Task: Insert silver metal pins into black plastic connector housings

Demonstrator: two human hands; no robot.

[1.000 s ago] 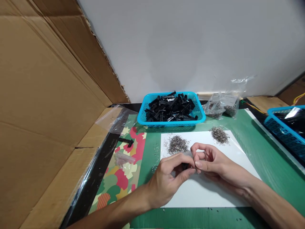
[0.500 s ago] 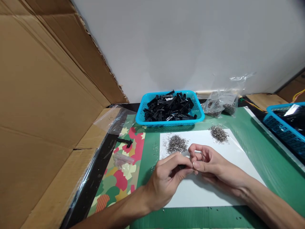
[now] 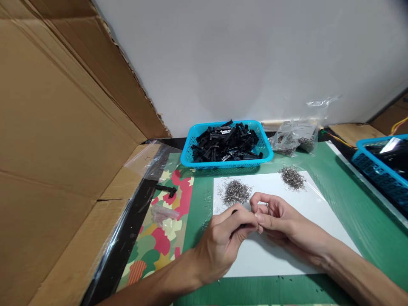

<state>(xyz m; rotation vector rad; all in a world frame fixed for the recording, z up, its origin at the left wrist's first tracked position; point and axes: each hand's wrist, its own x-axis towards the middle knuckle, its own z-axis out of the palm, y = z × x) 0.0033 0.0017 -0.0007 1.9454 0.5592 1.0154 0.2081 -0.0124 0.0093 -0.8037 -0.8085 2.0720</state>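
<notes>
Black plastic part (image 3: 235,211), mostly hidden, sits in your left hand (image 3: 216,242), grasped between curled fingers and thumb above the white paper sheet (image 3: 274,263), towards its left edge. Your right hand (image 3: 287,221) has thumb and index finger pinched together, meeting the left fingertips; whether they grip anything small, you cannot tell from here. The heap of small silvery metal pieces (image 3: 236,192) lies just beyond, near the sheet's far left corner. For good control, brace your fingertips against each other, hold the part firmly without squeezing hard, and make small, straight movements. One dark end pokes up above your left index finger, so the long axis probably slants upward through your grip; its exact direction is hidden.
</notes>
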